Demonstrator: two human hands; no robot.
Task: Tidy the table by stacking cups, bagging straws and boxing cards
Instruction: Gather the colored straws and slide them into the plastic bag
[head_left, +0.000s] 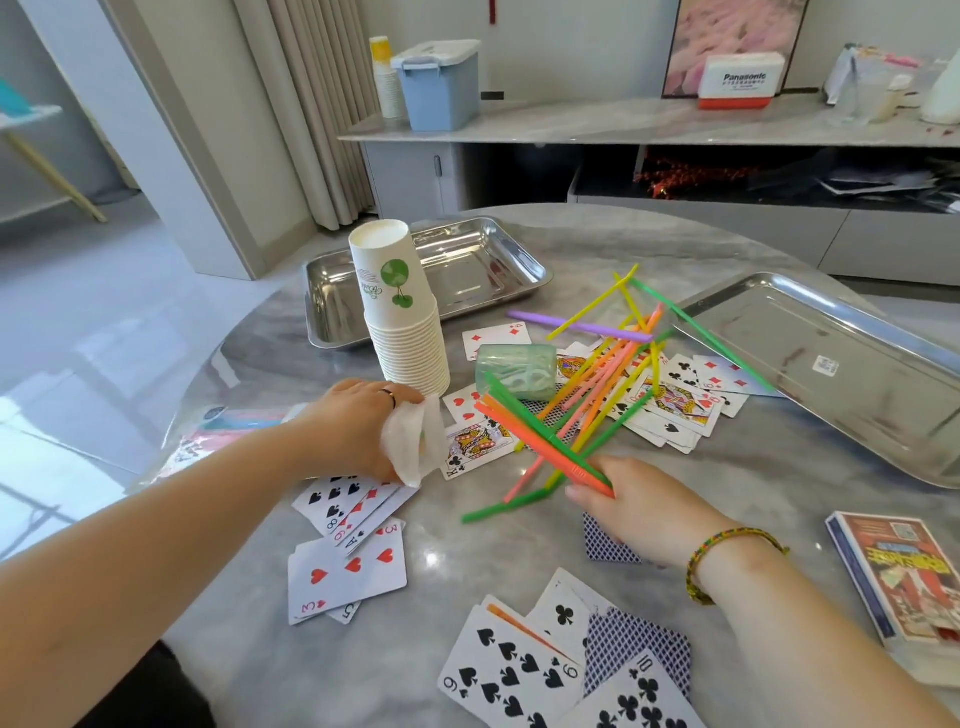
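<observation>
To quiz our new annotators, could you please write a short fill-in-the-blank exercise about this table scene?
The right hand grips a bunch of coloured ____.
The cup stack stands upside ____.
The left hand holds a ____ item beside that stack.
The card box lies to the ____ of the right hand.
Missing words: straws; down; white; right.

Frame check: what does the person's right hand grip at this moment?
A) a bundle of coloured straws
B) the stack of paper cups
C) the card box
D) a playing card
A: the right hand has its fingers curled round the near ends of the coloured straws, which fan out above the scattered cards. The card box and the cup stack sit apart from it.
</observation>
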